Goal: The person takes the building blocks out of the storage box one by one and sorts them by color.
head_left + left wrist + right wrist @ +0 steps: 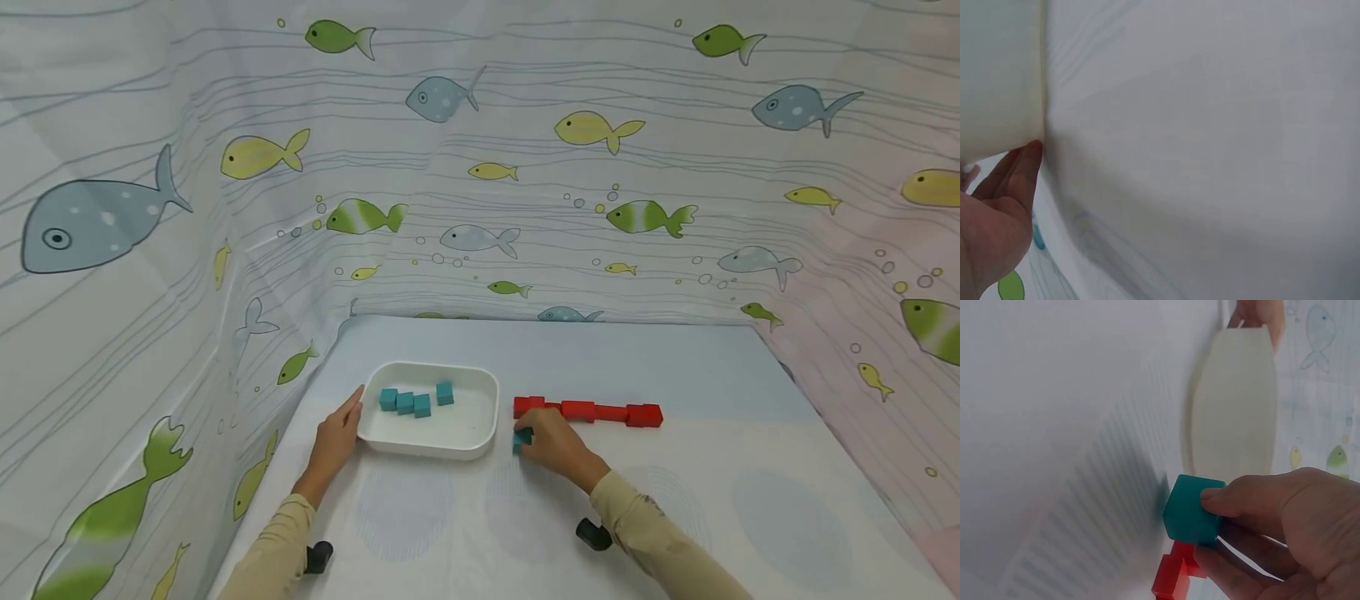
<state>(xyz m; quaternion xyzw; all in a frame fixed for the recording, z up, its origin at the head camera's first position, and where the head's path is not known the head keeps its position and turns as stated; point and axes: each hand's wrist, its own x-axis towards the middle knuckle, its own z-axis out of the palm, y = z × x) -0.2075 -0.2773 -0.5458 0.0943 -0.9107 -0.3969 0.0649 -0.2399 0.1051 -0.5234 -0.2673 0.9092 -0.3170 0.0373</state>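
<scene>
My right hand (561, 448) pinches a teal cube (1186, 509) between thumb and fingers. In the head view that cube sits low over the table, just right of a white tray (468, 429) and in front of a row of red blocks (611, 412). My left hand (335, 442) rests against the tray's left side, its fingers extended along the wall. Several more teal cubes (406, 403) lie in the tray, most of them grouped toward its left. The right hand partly covers the left end of the red row.
The white table (720, 375) carries faint printed circles. Fish-printed cloth (480, 192) surrounds it at the back and sides. One dark cylindrical piece shows beside each sleeve, the right one (593, 534) by the right forearm and the left one (319, 557) by the left.
</scene>
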